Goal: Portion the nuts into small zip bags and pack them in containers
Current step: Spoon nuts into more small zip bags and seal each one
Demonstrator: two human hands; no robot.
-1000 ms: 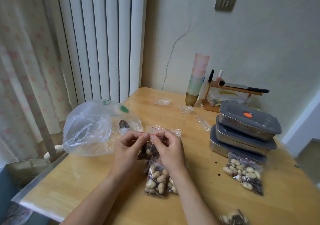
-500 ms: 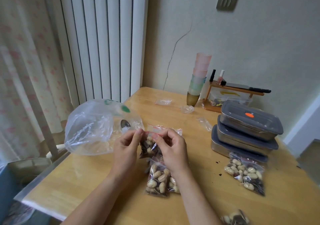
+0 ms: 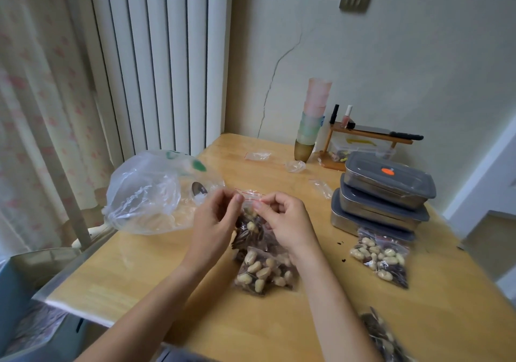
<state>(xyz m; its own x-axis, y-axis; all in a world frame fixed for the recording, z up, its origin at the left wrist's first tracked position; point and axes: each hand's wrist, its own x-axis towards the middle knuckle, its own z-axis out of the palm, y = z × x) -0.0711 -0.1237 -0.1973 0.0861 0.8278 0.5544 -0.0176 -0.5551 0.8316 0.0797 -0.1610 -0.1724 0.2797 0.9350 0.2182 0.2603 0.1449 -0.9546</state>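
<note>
A small zip bag [image 3: 251,229] of peanuts and dark seeds hangs over the table's middle. My left hand [image 3: 215,222] pinches its red-lined top edge on the left, and my right hand [image 3: 284,222] pinches the same edge on the right. A filled zip bag [image 3: 264,272] lies flat just below it. Another filled bag [image 3: 381,258] lies to the right, leaning on a stack of three metal containers [image 3: 382,197] with grey lids. A third filled bag [image 3: 382,333] shows at the bottom right edge. The big clear plastic bag [image 3: 150,194] on the left holds nuts and a spoon [image 3: 198,188].
Empty zip bags [image 3: 258,155] [image 3: 321,187] lie at the back of the wooden table [image 3: 167,278]. A tall stack of pastel cups [image 3: 311,119] and a small wooden rack [image 3: 363,138] with a knife stand by the wall. Crumbs [image 3: 340,243] dot the table.
Both hands have lifted the bag's top edge a little and drawn slightly apart along the zip. The camera view shifted a bit.
</note>
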